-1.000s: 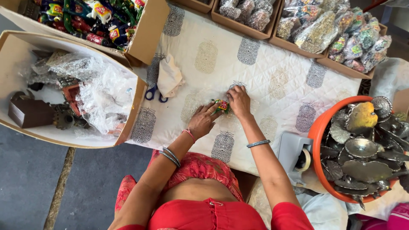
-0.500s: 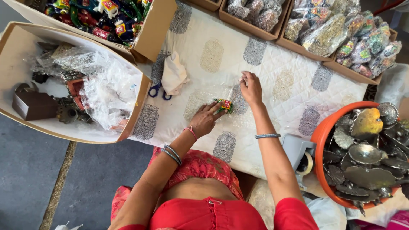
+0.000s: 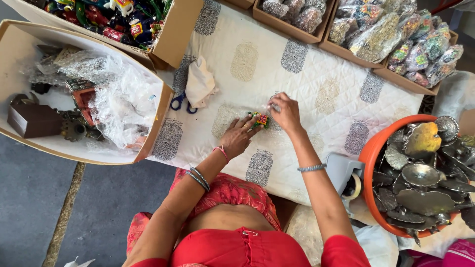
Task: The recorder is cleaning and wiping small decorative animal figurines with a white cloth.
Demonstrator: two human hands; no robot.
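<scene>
1. Nearest, a grey tape dispenser (image 3: 341, 170) sits at the cloth's near edge, just beside an orange tub (image 3: 372, 153) full of metal dishes.
2. Further in, the left hand (image 3: 238, 137) lies on the quilted white cloth (image 3: 307, 74), fingers together, pressing down on a small colourful toy (image 3: 260, 119).
3. Just beside it, the right hand (image 3: 285, 112) touches the toy's other side, fingertips pinched on a bit of clear wrap; how firmly, I cannot tell.
4. Beyond, blue-handled scissors (image 3: 179, 103) lie partly under a folded cloth (image 3: 200, 84).
5. Left, a cardboard box (image 3: 29, 44) holds crumpled plastic; farther boxes hold packets.
</scene>
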